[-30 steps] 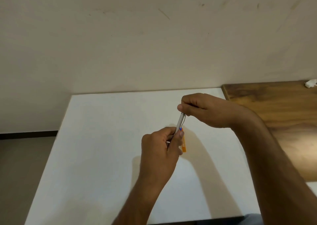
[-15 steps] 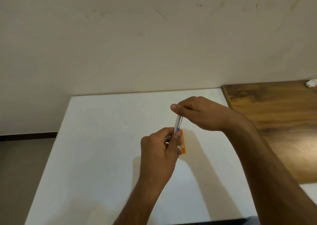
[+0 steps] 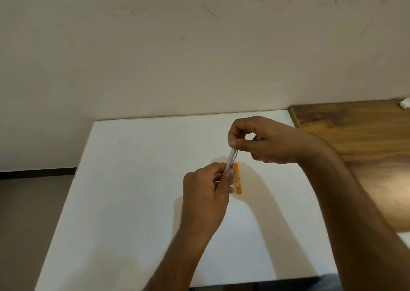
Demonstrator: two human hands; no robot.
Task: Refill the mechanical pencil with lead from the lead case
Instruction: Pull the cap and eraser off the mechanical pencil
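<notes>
Now the left hand [image 3: 205, 193] grips the pencil [image 3: 231, 158] and the right hand [image 3: 264, 143] pinches its top end; I judge the cap must come off next, the lead case [image 3: 237, 180] lies untouched

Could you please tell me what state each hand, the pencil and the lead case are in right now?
left hand: closed around the pencil's lower part.
right hand: pinching the pencil's top end.
mechanical pencil: lifted, tilted, held by both hands.
lead case: flat on the white table, untouched.
</notes>
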